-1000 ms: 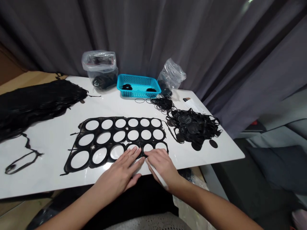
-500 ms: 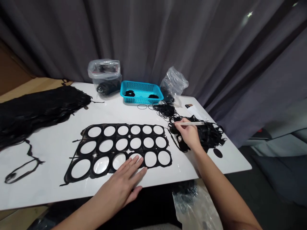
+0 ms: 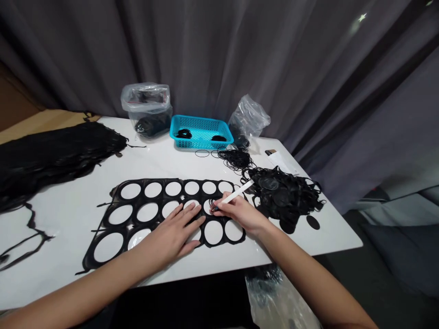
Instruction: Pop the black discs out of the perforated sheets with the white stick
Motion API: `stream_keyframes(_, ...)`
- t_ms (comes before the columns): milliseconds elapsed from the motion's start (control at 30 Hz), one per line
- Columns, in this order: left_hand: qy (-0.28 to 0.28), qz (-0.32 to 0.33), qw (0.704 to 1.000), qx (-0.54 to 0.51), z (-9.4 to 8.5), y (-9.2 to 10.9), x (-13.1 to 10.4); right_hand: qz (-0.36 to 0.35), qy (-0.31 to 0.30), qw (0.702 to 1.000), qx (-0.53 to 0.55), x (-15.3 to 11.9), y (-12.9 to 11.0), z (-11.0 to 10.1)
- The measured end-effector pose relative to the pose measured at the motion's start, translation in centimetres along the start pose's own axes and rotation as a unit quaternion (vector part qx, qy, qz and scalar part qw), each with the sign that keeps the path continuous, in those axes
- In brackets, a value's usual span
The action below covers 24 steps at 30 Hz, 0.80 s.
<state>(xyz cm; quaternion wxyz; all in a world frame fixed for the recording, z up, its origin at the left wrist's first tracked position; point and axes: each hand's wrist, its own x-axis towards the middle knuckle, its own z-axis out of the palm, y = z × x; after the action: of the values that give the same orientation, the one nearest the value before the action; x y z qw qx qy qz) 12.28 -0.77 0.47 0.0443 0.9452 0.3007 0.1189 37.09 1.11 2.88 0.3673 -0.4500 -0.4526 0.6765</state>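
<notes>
A black flexible sheet [image 3: 131, 201] with rows of round holes lies flat on the white table. My left hand [image 3: 176, 228] rests on its near middle part, fingers stretched out and lying flat. My right hand [image 3: 240, 212] is over the sheet's right part, closed around a slim white pen-like tool [image 3: 236, 192] that slants up to the right. Its lower end is at a hole in the middle row, where a few thin dark curved strands show by my fingertips; I cannot make out whether they are rings.
Right of the sheet is a heap of black scraps and discs [image 3: 288, 194], with one loose disc [image 3: 313, 222]. Thin black rings [image 3: 236, 159] lie behind. Further back stand a blue basket [image 3: 202, 142], a bagged tub [image 3: 147, 109] and a clear bag [image 3: 252, 116]. Stacked black sheets [image 3: 58, 155] lie left.
My right hand has moved left with the white tool, from the scrap heap to the sheet. My left hand has shifted slightly further onto the sheet. The view has turned a little.
</notes>
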Motion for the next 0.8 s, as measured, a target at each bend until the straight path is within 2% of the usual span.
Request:
stream_keyframes(67,0.003,0.0,1.0,0.001,0.3,0.2,-0.2,-0.047,0.007,0.992,-0.12,-0.3,0.3,0.5)
stream_keyframes(133,0.008,-0.001,1.0,0.004,0.6,0.3,-0.4,-0.094,0.019,0.968,-0.234,-0.5,0.6,0.9)
stream_keyframes(267,0.015,-0.005,1.0,0.004,1.0,0.4,-0.4,-0.146,0.038,0.926,-0.346,-0.6,0.9,1.4)
stream_keyframes(500,0.023,-0.008,1.0,-0.017,0.6,0.6,-0.3,-0.163,0.038,0.912,-0.374,-0.6,1.2,1.4)
stream_keyframes(800,0.041,-0.013,0.998,-0.035,1.1,0.6,-0.6,-0.151,0.045,0.923,-0.351,-0.4,1.3,1.3)
